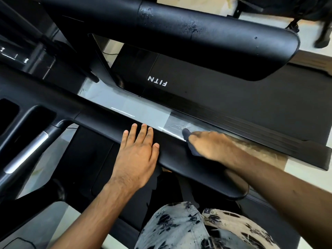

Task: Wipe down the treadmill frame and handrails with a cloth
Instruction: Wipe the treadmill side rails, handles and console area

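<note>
A black treadmill handrail point(100, 121) runs across the middle of the view, from the console at the left to a rounded end at the lower right. My left hand point(136, 153) lies flat on it with the fingers spread and nothing in it. Just to the right, my right hand point(206, 144) is closed on a dark grey cloth point(187, 135) and presses it against the far edge of the same rail. This hand is blurred by motion. A second black handrail point(197, 31) crosses the top of the view, with wet or dusty smears on it.
The black running belt point(233, 97) with white lettering lies between the rails, with a glossy side rail point(129, 106) along its near edge. The console with a silver grip bar point(27, 151) is at the left. Pale floor point(305, 169) shows at the right. Patterned clothing point(197, 229) fills the bottom.
</note>
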A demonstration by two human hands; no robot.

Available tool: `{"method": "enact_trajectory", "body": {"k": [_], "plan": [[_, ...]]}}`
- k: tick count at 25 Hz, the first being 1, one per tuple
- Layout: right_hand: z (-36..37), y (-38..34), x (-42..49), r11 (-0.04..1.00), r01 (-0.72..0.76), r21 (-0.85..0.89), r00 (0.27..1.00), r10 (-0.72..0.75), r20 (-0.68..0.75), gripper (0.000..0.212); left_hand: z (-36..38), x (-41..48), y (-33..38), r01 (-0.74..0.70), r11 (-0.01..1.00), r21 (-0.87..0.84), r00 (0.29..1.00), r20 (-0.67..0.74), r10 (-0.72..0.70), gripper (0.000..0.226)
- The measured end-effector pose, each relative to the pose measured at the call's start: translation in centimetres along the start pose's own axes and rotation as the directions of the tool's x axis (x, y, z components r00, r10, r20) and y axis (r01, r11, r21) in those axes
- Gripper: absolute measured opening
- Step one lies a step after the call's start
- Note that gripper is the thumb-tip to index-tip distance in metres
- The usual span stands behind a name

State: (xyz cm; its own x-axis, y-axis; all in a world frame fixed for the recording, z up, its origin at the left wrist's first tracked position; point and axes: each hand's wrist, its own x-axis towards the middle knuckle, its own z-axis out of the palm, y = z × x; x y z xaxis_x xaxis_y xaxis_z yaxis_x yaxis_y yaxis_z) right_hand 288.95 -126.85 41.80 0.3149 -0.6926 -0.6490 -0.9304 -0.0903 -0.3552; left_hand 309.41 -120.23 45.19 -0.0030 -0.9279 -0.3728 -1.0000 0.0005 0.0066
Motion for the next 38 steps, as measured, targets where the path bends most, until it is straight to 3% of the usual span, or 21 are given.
{"method": "enact_trajectory", "body": {"k": [4,6,8,12,15,19,23,26,27,29,32,34,38], "plan": [[1.5,-0.9,-3.8,0.976,0.215,0.017,0.971,-0.212,-0.111,0.050,0.4,-0.2,0.9,0.006,1.000,0.023,1.000,-0.021,-0.005,0.069],[0.2,1.2,-2.3,0.994,0.105,-0.007,0.994,-0.105,-0.009,0.041,0.4,-0.4,1.4,0.008,1.000,0.011,1.000,-0.018,-0.008,0.071],[0.3,1.9,-2.1,0.993,0.075,-0.088,0.995,-0.080,-0.054,0.043,0.3,-0.7,1.9,-0.014,1.000,0.010,1.000,-0.003,0.014,0.073],[2.2,1.1,-4.8,0.977,0.213,0.000,0.967,-0.210,-0.144,0.052,0.7,-1.0,2.7,-0.030,0.999,0.038,1.000,-0.005,0.030,0.070],[0.8,3.7,-2.2,0.999,0.004,0.048,1.000,-0.003,-0.009,0.045,0.5,-1.3,3.3,-0.041,0.998,0.039,0.999,0.027,0.040,0.072],[3.0,2.8,-4.8,0.994,0.107,0.035,0.980,-0.100,-0.173,0.043,0.6,-1.5,4.3,-0.096,0.993,0.063,0.995,0.036,0.094,0.073],[1.4,5.7,-3.5,0.986,-0.090,0.141,0.995,0.094,-0.021,0.035,0.5,-1.7,5.3,-0.155,0.986,0.062,0.985,0.084,0.150,0.079],[2.7,4.4,-6.7,0.996,-0.009,0.090,0.971,0.030,-0.236,0.057,0.4,-1.8,5.9,-0.194,0.978,0.076,0.977,0.101,0.186,0.068],[3.0,4.3,-7.5,0.994,0.003,0.108,0.966,0.025,-0.257,0.055,0.3,-1.9,6.1,-0.209,0.975,0.081,0.974,0.108,0.200,0.062],[2.5,5.7,-8.1,0.921,-0.151,0.359,0.965,0.216,-0.147,0.031,0.2,-2.1,6.5,-0.237,0.969,0.066,0.966,0.120,0.228,0.058],[3.1,7.8,-8.8,0.622,-0.296,0.725,0.883,0.467,-0.041,0.019,0.1,-2.2,7.5,-0.283,0.959,0.015,0.950,0.145,0.278,0.056],[4.6,8.6,-10.1,0.556,-0.301,0.775,0.830,0.553,-0.074,0.024,-0.1,-2.0,8.7,-0.339,0.940,-0.029,0.929,0.148,0.339,0.055],[6.2,12.4,-14.3,0.568,-0.325,0.756,0.755,0.637,-0.154,0.030,-1.8,-1.8,12.4,-0.424,0.888,-0.179,0.883,0.135,0.449,0.049]]}}
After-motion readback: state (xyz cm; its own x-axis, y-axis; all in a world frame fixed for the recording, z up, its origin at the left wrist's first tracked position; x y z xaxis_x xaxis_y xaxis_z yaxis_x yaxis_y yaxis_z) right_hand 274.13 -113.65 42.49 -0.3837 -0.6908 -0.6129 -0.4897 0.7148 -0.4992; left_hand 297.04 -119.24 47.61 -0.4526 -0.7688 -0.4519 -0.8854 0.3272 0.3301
